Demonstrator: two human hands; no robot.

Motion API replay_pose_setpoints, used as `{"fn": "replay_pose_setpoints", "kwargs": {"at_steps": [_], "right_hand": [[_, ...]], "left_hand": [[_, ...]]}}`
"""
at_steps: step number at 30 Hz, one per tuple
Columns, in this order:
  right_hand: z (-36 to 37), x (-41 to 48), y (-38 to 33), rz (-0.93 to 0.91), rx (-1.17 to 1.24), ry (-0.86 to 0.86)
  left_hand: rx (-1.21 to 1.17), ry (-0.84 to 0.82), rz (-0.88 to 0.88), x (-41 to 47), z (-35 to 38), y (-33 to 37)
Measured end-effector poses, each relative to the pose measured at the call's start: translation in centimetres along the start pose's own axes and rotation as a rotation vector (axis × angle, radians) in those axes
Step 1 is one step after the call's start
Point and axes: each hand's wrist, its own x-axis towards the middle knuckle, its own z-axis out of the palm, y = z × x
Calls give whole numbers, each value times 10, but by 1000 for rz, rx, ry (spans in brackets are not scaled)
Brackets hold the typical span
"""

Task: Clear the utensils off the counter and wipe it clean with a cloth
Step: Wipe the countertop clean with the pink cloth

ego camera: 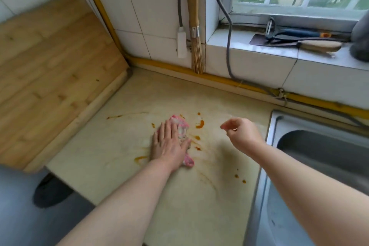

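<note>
Most of what I see is counter (123, 168), a pale, hard, smooth slab running from the wooden board (50, 78) on my left to the steel sink (311, 146) on my right. No utensils lie on it; the knives and peeler (295, 39) sit up on the window sill, well apart from where I work, so I judge the clearing done and the wiping under way.

My left hand (169, 144) lies flat on the cloth (182, 129), fingers stretched out and together, palm pressing down rather than gripping. My right hand (242, 132) hovers above the counter near the sink, fingers loosely curled and holding nothing that I can make out, though the blur there leaves me a little unsure.

That cloth is pink and white, bunched under my palm near the middle of the counter. It looks soft, light and limp, probably damp, so it should slide easily on this slick surface and fold wherever I push. I would keep the flat palm on its middle for wiping, and pinch a bunched edge to lift it.

Smallest are the orange sauce smears (200, 124), scattered just beside the cloth and toward the sink
</note>
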Motion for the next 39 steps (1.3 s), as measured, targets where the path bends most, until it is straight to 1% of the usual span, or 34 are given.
{"fn": "replay_pose_setpoints", "kwargs": {"at_steps": [2,4,6,9,11,15,20,28,31,35,37,39], "right_hand": [[-3,-3,15,17,-11,-7],[-6,-5,29,36,-21,-5],[-10,-6,38,55,-22,1],[-19,-6,50,70,-41,34],[-24,-6,55,70,-36,51],[-28,-14,62,85,-24,62],[-31,-29,61,70,-6,103],[-23,-58,63,25,-24,55],[-23,-69,65,16,-39,25],[-20,-81,67,1,-34,14],[-21,-86,70,-12,-38,8],[-23,-88,73,-34,-40,3]], "left_hand": [[15,128,11,0,9,3],[-10,190,-14,5,15,8],[-35,193,-66,17,13,15],[-48,145,-101,36,7,32],[-35,106,-45,41,5,45],[-4,6,126,40,6,71],[36,-41,292,10,9,91],[141,-101,466,-46,21,103],[152,-109,490,-69,24,93],[142,-96,454,-101,28,66],[112,-66,369,-112,32,54],[66,-21,228,-116,36,48]]}}
